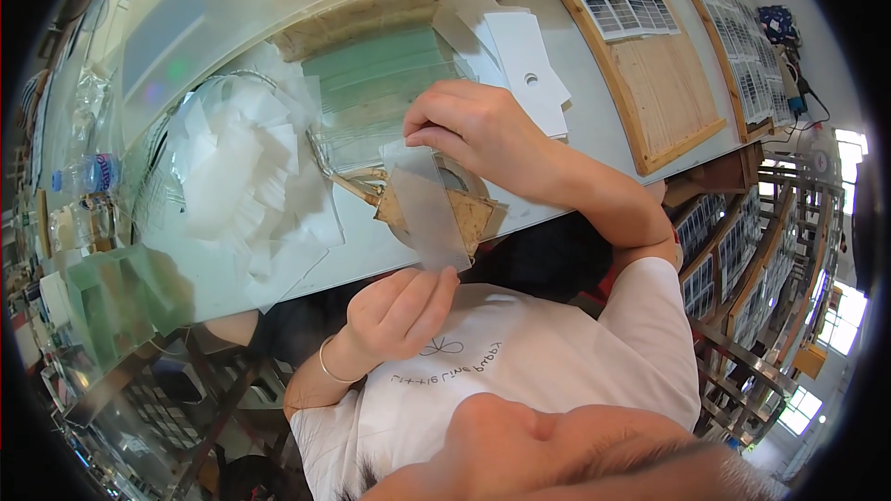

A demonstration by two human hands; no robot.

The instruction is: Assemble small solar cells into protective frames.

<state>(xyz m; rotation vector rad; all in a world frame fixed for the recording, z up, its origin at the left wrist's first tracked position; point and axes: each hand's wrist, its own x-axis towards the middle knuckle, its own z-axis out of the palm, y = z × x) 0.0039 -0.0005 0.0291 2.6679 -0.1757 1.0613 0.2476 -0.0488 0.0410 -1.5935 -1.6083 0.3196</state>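
A translucent strip of film or thin plastic (425, 199) stretches between my two hands over the table's front edge. My left hand (399, 311) is closed and pinches its near end. My right hand (473, 130) is closed too, thumb and forefinger at the strip's far end. Under the strip lies a worn, brown, tape-wrapped fixture (473, 215) with a round shape beside it, partly hidden. Just beyond my right hand rests a stack of greenish clear glass sheets (371, 65). A heap of loose whitish sheets (237, 167) spreads to the left.
White cards (524, 56), one with a round hole, lie right of the glass. Wooden trays (664, 102) with dark rectangular pieces stand at the right. Greenish glass blocks (130, 297) sit at the left corner, near a plastic bottle (88, 173). Racks (733, 250) stand beyond my right arm.
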